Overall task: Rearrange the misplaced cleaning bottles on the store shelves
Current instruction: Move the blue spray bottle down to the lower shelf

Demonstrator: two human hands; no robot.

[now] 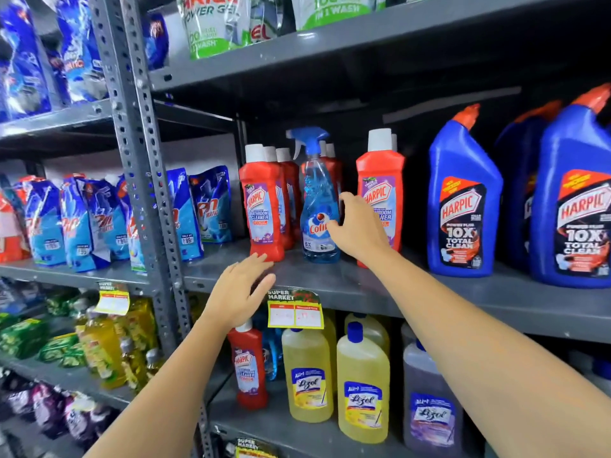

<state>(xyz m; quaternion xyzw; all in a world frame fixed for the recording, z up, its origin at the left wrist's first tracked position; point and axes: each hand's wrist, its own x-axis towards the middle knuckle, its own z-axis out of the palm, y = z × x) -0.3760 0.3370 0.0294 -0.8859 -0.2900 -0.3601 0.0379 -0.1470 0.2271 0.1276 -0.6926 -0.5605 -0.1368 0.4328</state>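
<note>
A clear blue Colin spray bottle (pixel 318 206) stands on the middle shelf (pixel 330 282) among red Harpic bathroom cleaner bottles (pixel 264 206). My right hand (pixel 358 226) is at the spray bottle's right side, fingers spread and touching its label, not closed around it. My left hand (pixel 239 289) hovers open just below and in front of the leftmost red bottle, at the shelf's front edge. On the shelf below, one red Harpic bottle (pixel 248 368) stands beside yellow Lizol bottles (pixel 334 375), with another blue spray bottle (pixel 271 355) partly hidden behind it.
Large blue Harpic toilet cleaner bottles (pixel 463 200) fill the middle shelf's right side. Detergent pouches (pixel 198 209) sit left of a perforated grey upright (pixel 142 160). A yellow price tag (pixel 295 309) hangs off the shelf edge. A purple Lizol bottle (pixel 429 404) stands lower right.
</note>
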